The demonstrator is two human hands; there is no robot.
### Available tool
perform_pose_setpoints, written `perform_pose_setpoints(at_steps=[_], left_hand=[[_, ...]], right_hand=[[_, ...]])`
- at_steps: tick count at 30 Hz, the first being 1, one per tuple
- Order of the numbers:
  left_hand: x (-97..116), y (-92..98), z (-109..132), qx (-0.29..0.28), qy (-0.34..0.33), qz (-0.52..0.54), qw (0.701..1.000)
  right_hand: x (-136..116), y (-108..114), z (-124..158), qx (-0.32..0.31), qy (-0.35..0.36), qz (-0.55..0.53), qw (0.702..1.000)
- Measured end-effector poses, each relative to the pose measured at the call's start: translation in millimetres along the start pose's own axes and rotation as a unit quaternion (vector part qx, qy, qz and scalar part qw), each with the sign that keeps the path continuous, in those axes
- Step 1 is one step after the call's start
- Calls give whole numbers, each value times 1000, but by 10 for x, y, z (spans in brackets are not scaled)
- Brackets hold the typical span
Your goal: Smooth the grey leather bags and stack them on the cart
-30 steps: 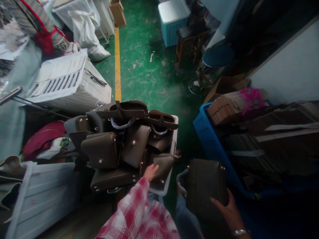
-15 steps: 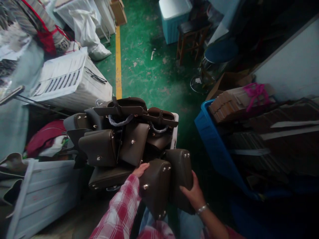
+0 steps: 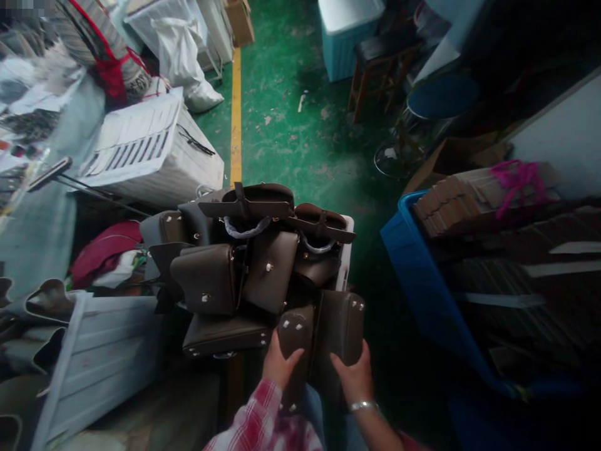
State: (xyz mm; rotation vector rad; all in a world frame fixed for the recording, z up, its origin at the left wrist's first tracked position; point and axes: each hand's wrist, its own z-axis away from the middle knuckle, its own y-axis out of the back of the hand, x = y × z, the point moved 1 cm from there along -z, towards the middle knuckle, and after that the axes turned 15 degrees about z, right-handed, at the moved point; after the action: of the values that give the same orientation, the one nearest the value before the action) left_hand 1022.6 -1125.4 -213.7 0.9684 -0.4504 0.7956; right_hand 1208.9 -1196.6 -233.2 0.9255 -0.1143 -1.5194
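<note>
Both hands grip brown bags at the near edge of the pile: the left hand wraps one bag, the right hand clasps another bag beside it. They look like stiff, smooth, fairly light leather; holding the studded base corners seems surest. A blue bin stands to the right.
</note>
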Motion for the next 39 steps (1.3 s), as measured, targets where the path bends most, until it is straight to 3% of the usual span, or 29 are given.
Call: perform_pose_setpoints(at_steps=[2,4,7,12,17,20,26,29,31,33,35,37,39], left_hand=[[136,10,-247,-43,19,51,998],[325,3,-474,-83,-3,91,992],[584,5,-704,-108,-43,103,988],[893,120,-883,-110,-83,105,985],[1085,248,-918,-126,-77,152,977],[1009,216,-967,-107,-69,160,979],[586,-70,-1018,-7,-89,52,995],[433,-130,-817,15,-220,-46,974],[342,-119,-574,31,-339,-123,932],[232,-109,-315,19,-415,-193,889],[116,-126,-146,-26,-424,-248,870],[32,-173,-144,-75,-401,-287,867],[19,-240,-308,-110,-376,-313,865]], right_hand=[[32,86,35,12,-13,4,1000],[-13,132,45,15,-17,20,1000],[-243,79,15,17,-2,49,999],[-598,-80,-7,55,51,70,995],[-470,-26,100,78,77,96,989],[-405,-104,82,95,76,111,986],[-417,-522,-111,60,50,143,987],[-361,-505,-152,40,30,129,990],[-339,-442,-144,27,11,115,993],[-351,-399,-127,26,-2,107,994],[-398,-403,-132,41,4,110,993],[-475,-451,-182,49,13,128,990],[-571,-519,-280,42,14,153,987]])
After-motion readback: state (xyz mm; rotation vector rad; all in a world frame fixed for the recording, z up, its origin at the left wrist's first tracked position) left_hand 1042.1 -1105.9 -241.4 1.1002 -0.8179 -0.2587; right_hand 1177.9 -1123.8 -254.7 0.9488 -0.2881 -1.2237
